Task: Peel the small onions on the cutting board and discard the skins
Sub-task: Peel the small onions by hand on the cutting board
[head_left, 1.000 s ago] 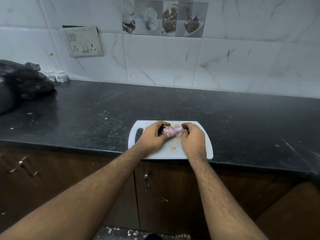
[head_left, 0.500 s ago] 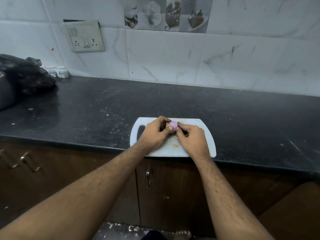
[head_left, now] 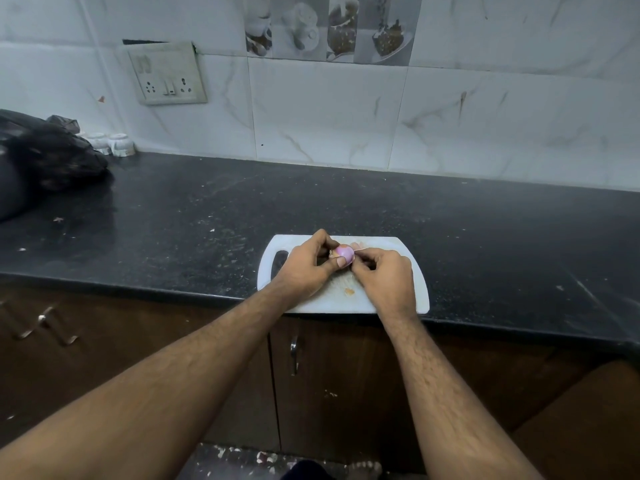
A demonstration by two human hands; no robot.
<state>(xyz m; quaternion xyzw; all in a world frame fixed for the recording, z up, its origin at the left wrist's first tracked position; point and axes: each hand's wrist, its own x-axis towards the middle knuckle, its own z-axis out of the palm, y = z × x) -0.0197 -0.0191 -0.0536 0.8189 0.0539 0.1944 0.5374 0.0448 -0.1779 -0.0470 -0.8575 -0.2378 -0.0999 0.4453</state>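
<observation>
A white cutting board (head_left: 412,271) with a handle slot lies at the front edge of the black counter. Over it my left hand (head_left: 308,266) grips a small pink-purple onion (head_left: 344,251) between thumb and fingers. My right hand (head_left: 384,277) is right beside it, its fingertips pinching at the onion's right side where a thin strip of skin sticks out. Small scraps of skin (head_left: 349,291) lie on the board between my hands, and more pale bits (head_left: 356,244) lie just behind the onion. Other onions, if any, are hidden by my hands.
A black plastic bag (head_left: 48,157) sits at the far left of the counter (head_left: 346,202), with small white cups (head_left: 119,144) by the wall. A switch socket (head_left: 166,76) is on the tiled wall. Brown cabinet doors (head_left: 332,375) lie below the counter edge.
Both hands have lifted the onion slightly and turned it; more bare pink surface shows now. My right fingers have shifted from covering the onion to pinching at its right side.
</observation>
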